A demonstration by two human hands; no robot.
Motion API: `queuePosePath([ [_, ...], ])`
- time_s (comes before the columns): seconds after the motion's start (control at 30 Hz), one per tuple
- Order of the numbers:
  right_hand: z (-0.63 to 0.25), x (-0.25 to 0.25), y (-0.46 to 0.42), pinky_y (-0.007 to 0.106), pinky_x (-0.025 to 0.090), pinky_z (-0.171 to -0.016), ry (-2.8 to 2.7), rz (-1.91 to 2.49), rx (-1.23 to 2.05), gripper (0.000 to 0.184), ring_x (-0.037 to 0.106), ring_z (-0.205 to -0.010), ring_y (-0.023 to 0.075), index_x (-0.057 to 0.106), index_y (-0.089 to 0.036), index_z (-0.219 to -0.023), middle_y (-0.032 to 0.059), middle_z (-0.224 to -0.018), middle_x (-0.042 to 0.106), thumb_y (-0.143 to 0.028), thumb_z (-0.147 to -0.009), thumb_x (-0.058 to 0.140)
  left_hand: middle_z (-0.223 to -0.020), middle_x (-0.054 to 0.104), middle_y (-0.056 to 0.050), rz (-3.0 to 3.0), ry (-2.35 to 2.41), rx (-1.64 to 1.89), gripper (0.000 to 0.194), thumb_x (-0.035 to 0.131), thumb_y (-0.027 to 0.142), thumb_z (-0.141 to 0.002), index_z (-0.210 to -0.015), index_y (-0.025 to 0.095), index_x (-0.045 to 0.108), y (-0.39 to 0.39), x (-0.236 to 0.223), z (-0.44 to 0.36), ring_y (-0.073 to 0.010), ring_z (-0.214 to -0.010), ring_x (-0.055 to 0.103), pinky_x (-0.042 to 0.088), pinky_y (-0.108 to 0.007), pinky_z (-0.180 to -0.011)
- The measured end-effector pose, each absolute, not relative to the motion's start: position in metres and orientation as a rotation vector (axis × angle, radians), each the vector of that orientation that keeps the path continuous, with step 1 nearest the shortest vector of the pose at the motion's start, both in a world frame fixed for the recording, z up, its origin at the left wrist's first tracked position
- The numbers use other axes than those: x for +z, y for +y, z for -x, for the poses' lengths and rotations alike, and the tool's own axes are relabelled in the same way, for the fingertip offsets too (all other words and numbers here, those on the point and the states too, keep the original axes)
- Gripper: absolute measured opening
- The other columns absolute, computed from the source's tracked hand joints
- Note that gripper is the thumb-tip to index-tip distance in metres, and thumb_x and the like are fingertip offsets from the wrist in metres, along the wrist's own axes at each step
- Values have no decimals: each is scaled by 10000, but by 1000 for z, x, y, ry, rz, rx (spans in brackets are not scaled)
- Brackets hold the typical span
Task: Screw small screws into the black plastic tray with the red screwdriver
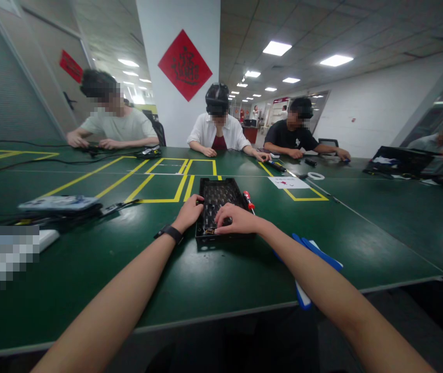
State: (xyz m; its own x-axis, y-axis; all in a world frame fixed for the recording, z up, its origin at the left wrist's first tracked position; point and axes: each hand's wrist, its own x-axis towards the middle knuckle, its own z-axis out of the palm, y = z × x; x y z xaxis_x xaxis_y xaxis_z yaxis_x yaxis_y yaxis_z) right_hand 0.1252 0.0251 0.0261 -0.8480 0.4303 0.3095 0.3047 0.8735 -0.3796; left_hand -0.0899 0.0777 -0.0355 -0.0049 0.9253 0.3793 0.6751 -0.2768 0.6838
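A black plastic case (pixel 221 239) with rows of round openings lies on the green table in front of me. My left hand (pixel 190 212) grips its left edge, fingers curled over the rim. Inside the near end of the case, my right hand (pixel 236 218) has its fingers pinched together. A small dark piece shows by those fingers, but I cannot make out what they hold. Against the case's right side rests a screwdriver (pixel 247 200) with a red handle. A blue and white object (pixel 318 251) lies partly hidden under my right forearm.
A light flat device (pixel 58 202) with black cables lies to the left. Yellow tape (pixel 161 200) marks the green table (pixel 159 311). A printed sheet (pixel 288 183) and a white ring (pixel 315 176) lie to the right. Several people sit across the table, their hands on it.
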Motion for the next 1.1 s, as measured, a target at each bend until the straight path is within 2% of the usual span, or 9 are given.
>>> queuePosePath([
  [0.23, -125, 26, 27, 333, 337, -942, -2670, 498, 457, 223, 577, -952, 164, 696, -169, -749, 56, -941, 668, -389, -740, 661, -983, 614, -54, -1963, 1672, 1172, 353, 435, 185, -678, -1007, 190, 564, 78, -36, 90, -203, -929, 557, 443, -333, -838],
  [0.53, -129, 32, 20, 291, 423, -833, -2612, 544, 587, 128, 596, -861, 152, 672, -160, -798, 37, -841, 674, -273, -738, 662, -968, 601, -55, -1946, 1670, 1151, 343, 425, 192, -696, -1017, 186, 547, 75, -33, 89, -209, -948, 552, 437, -347, -864],
  [0.7, -128, 33, 17, 276, 445, -778, -2565, 591, 833, 263, 621, -806, 138, 614, -140, -961, 36, -854, 676, -233, -722, 669, -995, 604, -57, -1947, 1688, 1138, 345, 428, 184, -695, -1015, 184, 555, 75, -32, 88, -209, -963, 551, 439, -345, -868],
  [0.9, -129, 31, 20, 257, 437, -755, -2534, 579, 935, 295, 618, -775, 122, 592, -128, -995, 31, -837, 669, -217, -722, 664, -1023, 607, -62, -1953, 1683, 1147, 351, 430, 181, -695, -1022, 178, 560, 74, -31, 88, -205, -972, 552, 438, -338, -874],
  [1.0, -128, 29, 22, 255, 436, -744, -2537, 571, 870, 279, 601, -757, 118, 608, -132, -978, 28, -835, 655, -237, -726, 666, -1023, 607, -60, -1970, 1673, 1142, 349, 425, 183, -703, -1025, 181, 558, 74, -32, 89, -205, -976, 551, 436, -338, -879],
  [1.1, -127, 27, 24, 276, 427, -776, -2601, 554, 605, 162, 566, -786, 133, 661, -147, -847, 36, -825, 630, -263, -734, 663, -1008, 612, -58, -1956, 1680, 1145, 352, 425, 181, -700, -1026, 182, 557, 74, -33, 89, -204, -966, 555, 439, -335, -868],
])
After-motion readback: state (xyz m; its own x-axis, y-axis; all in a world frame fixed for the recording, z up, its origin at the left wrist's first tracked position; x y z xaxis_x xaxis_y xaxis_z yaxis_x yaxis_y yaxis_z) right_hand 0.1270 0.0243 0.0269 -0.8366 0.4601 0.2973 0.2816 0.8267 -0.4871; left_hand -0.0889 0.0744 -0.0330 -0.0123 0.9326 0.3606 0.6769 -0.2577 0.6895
